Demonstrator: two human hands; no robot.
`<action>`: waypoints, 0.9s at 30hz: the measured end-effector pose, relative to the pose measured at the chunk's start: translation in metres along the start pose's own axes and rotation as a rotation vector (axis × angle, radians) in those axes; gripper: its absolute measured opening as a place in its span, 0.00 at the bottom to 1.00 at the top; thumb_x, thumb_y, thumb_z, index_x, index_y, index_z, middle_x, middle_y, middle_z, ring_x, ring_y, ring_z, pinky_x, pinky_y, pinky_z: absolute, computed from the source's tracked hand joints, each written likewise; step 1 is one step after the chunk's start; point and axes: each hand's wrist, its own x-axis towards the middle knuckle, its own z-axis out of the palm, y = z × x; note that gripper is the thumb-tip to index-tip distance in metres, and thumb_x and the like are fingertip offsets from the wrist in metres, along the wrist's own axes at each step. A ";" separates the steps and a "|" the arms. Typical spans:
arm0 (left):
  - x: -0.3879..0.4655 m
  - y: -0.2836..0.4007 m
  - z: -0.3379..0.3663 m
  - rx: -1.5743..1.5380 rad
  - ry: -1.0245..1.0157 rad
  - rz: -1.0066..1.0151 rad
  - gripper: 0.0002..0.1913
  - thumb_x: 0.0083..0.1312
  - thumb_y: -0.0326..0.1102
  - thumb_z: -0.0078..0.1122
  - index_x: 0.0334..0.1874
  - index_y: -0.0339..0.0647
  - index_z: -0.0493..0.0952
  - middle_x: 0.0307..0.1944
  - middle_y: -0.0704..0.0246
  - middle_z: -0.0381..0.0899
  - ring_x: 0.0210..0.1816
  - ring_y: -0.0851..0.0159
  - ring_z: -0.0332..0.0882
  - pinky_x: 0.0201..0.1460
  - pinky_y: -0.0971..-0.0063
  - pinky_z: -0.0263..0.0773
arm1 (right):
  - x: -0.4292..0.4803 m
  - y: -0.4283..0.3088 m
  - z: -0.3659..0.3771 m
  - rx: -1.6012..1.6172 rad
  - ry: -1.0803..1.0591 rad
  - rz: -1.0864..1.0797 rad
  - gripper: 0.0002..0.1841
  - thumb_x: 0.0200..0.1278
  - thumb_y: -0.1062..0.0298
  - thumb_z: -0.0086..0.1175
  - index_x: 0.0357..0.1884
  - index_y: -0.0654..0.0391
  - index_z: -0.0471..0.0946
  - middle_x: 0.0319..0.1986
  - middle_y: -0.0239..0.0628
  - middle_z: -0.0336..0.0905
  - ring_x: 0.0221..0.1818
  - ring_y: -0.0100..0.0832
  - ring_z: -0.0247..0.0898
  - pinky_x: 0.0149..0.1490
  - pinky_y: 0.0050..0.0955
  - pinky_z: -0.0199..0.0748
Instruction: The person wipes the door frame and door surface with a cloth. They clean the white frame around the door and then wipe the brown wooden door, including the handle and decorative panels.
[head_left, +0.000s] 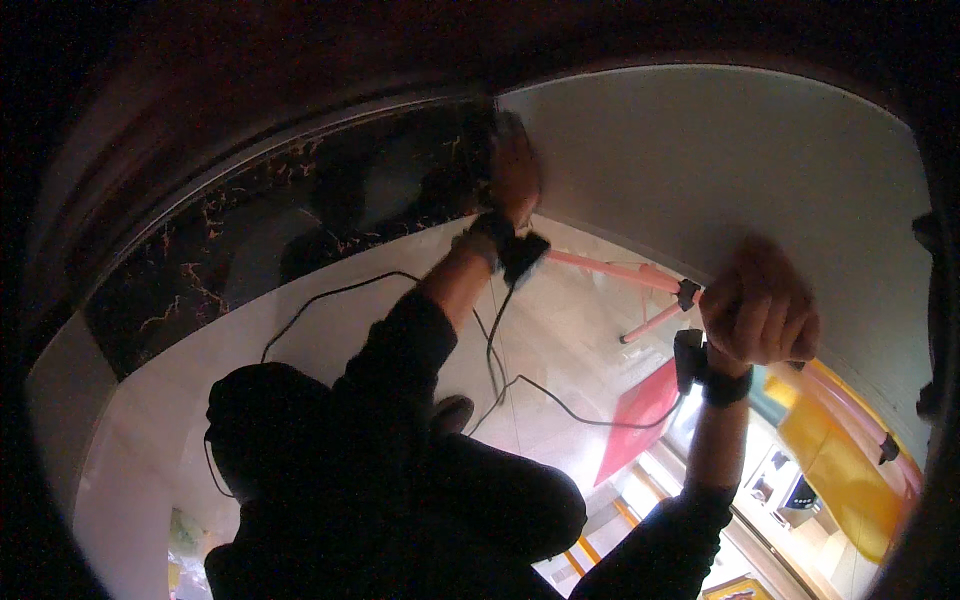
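My left hand (516, 169) is stretched out to where a dark marbled panel (202, 247) meets a plain grey panel (675, 165); its fingers are dim and blurred, and whether it grips anything cannot be told. Lower right, my right hand (761, 307) is curled, knuckles up, close against the grey panel; what lies inside its fingers is hidden. Both wrists wear a black strap with a small dark device, the left device (525, 259) and the right device (688, 360). Black cables (491, 345) run from them towards my body.
Pink tubular legs (615, 270) with black clamps stand on the pale tiled floor (547, 337). A red mat (637, 420) lies beyond my right forearm. Yellow fabric (840, 465) hangs at the right by a pink tube. Dark edges frame the view.
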 end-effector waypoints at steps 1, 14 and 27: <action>-0.032 0.010 0.016 -0.060 0.114 0.044 0.25 0.77 0.37 0.30 0.72 0.29 0.53 0.72 0.46 0.53 0.72 0.43 0.51 0.76 0.57 0.43 | 0.001 0.000 0.000 0.007 0.003 0.008 0.06 0.62 0.64 0.53 0.31 0.42 0.81 0.34 0.21 0.85 0.38 0.22 0.79 0.55 0.28 0.60; -0.065 0.046 0.003 0.227 0.037 0.091 0.29 0.68 0.24 0.40 0.72 0.25 0.50 0.73 0.42 0.49 0.71 0.39 0.52 0.75 0.53 0.46 | 0.002 -0.004 -0.003 0.044 0.030 0.018 0.04 0.57 0.66 0.56 0.27 0.44 0.80 0.33 0.25 0.85 0.36 0.26 0.80 0.48 0.29 0.64; -0.007 0.035 0.013 -0.002 0.342 0.209 0.25 0.68 0.28 0.43 0.67 0.23 0.59 0.63 0.43 0.67 0.62 0.44 0.67 0.67 0.56 0.62 | 0.003 0.003 -0.007 0.068 -0.016 -0.002 0.06 0.60 0.65 0.54 0.29 0.46 0.82 0.32 0.24 0.85 0.38 0.26 0.80 0.52 0.30 0.62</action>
